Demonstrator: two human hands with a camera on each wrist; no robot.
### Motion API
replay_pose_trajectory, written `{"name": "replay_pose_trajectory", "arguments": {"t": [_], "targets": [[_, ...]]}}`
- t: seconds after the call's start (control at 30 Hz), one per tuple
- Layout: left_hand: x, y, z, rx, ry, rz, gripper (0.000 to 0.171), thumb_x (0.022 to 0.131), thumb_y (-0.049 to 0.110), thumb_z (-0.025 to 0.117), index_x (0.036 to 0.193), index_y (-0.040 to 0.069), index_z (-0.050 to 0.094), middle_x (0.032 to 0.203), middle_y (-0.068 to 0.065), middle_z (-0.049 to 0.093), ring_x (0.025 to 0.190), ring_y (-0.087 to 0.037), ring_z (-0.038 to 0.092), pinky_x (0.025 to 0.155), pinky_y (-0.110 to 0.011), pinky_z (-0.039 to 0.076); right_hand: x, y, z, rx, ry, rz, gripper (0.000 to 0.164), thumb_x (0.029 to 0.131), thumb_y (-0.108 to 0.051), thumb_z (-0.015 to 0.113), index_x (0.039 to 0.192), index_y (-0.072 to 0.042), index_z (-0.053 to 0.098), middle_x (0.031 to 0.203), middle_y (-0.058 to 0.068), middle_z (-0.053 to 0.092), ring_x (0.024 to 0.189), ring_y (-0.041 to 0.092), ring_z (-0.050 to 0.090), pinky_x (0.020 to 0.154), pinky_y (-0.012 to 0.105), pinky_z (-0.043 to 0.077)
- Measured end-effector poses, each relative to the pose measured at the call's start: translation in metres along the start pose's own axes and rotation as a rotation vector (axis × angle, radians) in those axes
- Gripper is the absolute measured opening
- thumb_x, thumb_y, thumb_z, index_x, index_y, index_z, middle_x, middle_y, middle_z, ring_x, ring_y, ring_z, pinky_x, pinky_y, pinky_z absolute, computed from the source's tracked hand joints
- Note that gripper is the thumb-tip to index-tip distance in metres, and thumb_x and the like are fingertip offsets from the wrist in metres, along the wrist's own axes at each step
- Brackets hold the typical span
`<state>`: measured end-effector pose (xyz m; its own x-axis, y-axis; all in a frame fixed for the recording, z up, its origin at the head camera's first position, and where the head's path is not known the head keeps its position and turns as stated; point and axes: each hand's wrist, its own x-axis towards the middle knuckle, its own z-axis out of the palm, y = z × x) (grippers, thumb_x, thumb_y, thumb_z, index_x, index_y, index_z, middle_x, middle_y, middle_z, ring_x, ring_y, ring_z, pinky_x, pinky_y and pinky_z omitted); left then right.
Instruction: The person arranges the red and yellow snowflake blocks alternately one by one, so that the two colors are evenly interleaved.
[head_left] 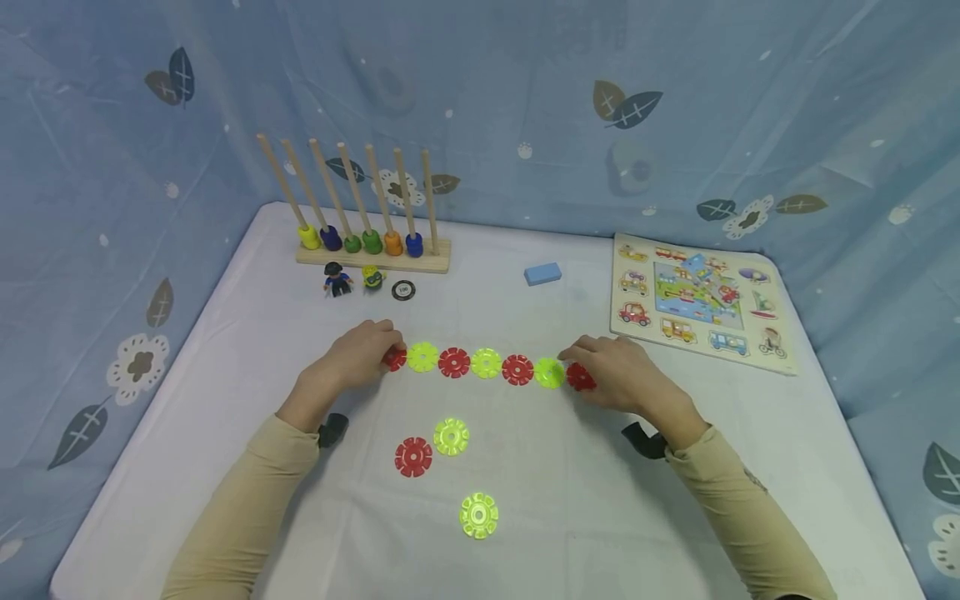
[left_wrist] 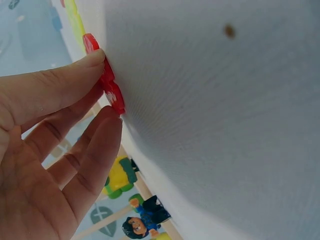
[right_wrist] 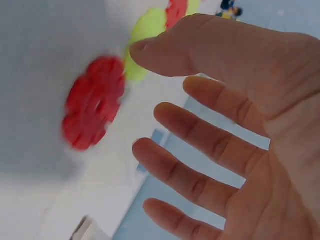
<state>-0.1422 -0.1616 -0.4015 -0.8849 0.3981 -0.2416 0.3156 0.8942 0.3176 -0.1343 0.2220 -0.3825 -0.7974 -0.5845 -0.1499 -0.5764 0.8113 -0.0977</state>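
Observation:
A row of interlocking snowflake discs, red and yellow-green in turn, runs across the white table in the head view. My left hand pinches the red disc at the row's left end between thumb and fingers. At the right end, my right hand hovers over another red disc, fingers spread and apart from it. In the right wrist view its thumb overlaps the neighbouring yellow-green disc; whether it touches cannot be told. Nearer to me lie a loose red disc and two yellow-green discs.
At the back left stands a wooden peg rack with coloured beads. Before it are a toy figure, a small yellow-green toy and a black chip. A blue block and a vehicle puzzle board lie farther right.

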Motion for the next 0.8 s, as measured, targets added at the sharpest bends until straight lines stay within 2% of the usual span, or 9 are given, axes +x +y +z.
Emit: {"name": "replay_pose_trajectory", "arguments": {"t": [0.1, 0.2, 0.43, 0.8], "targets": [[-0.001, 0.000, 0.000, 0.001, 0.001, 0.001, 0.034, 0.080, -0.002, 0.069, 0.112, 0.008, 0.068, 0.107, -0.006, 0.063, 0.102, -0.026, 0.057, 0.092, -0.044, 0.051, 0.000, -0.012, -0.001, 0.002, 0.003, -0.063, 0.051, 0.071, -0.018, 0.083, 0.119, -0.018, 0.066, 0.115, 0.004, 0.067, 0.098, 0.022, 0.063, 0.088, 0.046, 0.052], [-0.001, 0.001, 0.000, 0.003, 0.003, 0.002, 0.034, 0.079, -0.003, 0.069, 0.112, 0.008, 0.068, 0.107, -0.006, 0.063, 0.103, -0.027, 0.058, 0.092, -0.044, 0.050, 0.000, -0.027, 0.001, -0.018, 0.003, -0.161, 0.048, 0.073, -0.019, 0.082, 0.118, -0.017, 0.066, 0.114, 0.004, 0.067, 0.099, 0.022, 0.064, 0.090, 0.045, 0.052], [-0.001, 0.001, 0.000, 0.005, -0.002, -0.001, 0.034, 0.080, -0.003, 0.069, 0.112, 0.008, 0.068, 0.109, -0.007, 0.063, 0.104, -0.028, 0.058, 0.093, -0.044, 0.050, -0.002, -0.068, 0.013, -0.057, -0.021, -0.407, 0.045, 0.076, -0.031, 0.080, 0.118, -0.023, 0.066, 0.116, -0.003, 0.067, 0.106, 0.019, 0.063, 0.096, 0.040, 0.051], [0.001, 0.001, 0.000, 0.012, 0.000, 0.004, 0.034, 0.080, -0.003, 0.069, 0.112, 0.008, 0.068, 0.108, -0.007, 0.063, 0.102, -0.027, 0.058, 0.093, -0.043, 0.051, -0.012, -0.124, 0.026, -0.055, -0.083, -0.727, 0.048, 0.076, -0.042, 0.075, 0.121, -0.032, 0.062, 0.117, -0.011, 0.060, 0.101, 0.008, 0.058, 0.092, 0.028, 0.049]]}}
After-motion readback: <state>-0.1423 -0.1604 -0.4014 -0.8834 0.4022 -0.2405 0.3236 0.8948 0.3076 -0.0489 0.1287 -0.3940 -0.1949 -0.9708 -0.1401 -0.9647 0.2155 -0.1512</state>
